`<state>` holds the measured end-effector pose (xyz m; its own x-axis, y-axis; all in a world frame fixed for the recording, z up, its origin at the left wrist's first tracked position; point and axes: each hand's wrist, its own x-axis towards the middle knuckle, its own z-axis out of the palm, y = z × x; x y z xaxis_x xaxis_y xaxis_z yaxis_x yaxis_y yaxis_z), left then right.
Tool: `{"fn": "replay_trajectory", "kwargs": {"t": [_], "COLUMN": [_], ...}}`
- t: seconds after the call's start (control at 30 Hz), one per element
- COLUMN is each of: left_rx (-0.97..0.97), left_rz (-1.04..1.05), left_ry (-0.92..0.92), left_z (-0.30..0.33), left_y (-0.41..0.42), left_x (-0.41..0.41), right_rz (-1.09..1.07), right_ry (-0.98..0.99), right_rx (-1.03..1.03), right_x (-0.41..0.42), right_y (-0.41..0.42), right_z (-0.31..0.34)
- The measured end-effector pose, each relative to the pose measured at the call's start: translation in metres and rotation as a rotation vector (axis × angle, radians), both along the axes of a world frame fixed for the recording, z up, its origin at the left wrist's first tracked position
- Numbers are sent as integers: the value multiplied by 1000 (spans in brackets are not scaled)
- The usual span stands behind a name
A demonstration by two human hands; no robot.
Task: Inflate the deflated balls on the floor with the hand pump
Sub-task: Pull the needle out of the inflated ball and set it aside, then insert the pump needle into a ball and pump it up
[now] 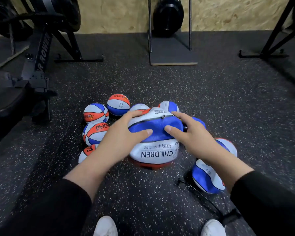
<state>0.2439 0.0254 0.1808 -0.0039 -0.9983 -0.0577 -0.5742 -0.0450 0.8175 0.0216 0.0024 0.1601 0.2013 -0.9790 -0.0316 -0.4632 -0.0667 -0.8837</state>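
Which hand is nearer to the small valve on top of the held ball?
Right. The right hand has fingertips just beside the valve; the left hand grips the ball farther off, on its left side.

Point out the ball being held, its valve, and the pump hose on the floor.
held ball [157,155]: head view, white CHILDREN panel.
valve [163,117]: head view, top seam.
pump hose [197,190]: head view, thin black line.

My left hand [126,132] and right hand [192,132] cover both sides of the deflated ball [156,133]; the balls behind it [169,105] only peek out. Pump [230,217] mostly hidden under my right sleeve, just its hose [199,193] shows. Shoes [106,226] cut by the bottom edge.
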Motion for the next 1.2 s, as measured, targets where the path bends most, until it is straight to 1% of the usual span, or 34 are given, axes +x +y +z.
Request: {"fn": "replay_trajectory", "kwargs": {"t": [0.1, 0.17, 0.3, 0.4, 0.53, 0.7, 0.87, 1.0, 1.07, 1.13, 1.17, 1.2], "left_rx": [-20, 11, 116, 211, 328, 432, 483, 498, 509, 522, 526, 529], "left_rz": [5, 27, 42, 40, 14, -3, -13, -11, -3, 2, 1, -2], "left_ry": [-24, -62, -209, -292, -370, -414, -446, -442, -443, -445, -449, -456], "left_z": [-18, -38, -90, -134, -192, -253, -287, -303, -310, -316, -319, -321], "left_y": [-3, -4, -7, -11, -13, -16, -24, -32, -35, -36, -36, -35], "left_x": [-10, -19, -32, -37, -42, -47, -49, -46, -45, -44, -44, -44], "right_rz": [16, 65, 130, 199, 281, 303, 264, 272, 241, 193, 171, 160], "right_ry": [75, 197, 447, 597, 742, 765, 756, 757, 761, 706, 641, 609], "right_rx": [28, 71, 146, 227, 325, 404, 560, 612, 648, 707, 762, 773], "right_x": [-11, -25, -60, -83, -100, -98, -95, -81, -71, -65, -63, -63], "right_y": [-4, -12, -35, -48, -61, -59, -50, -47, -47, -48, -48, -47], "right_z": [-14, -24, -56, -94, -163, -263, -357, -388, -398, -408, -409, -408]}}
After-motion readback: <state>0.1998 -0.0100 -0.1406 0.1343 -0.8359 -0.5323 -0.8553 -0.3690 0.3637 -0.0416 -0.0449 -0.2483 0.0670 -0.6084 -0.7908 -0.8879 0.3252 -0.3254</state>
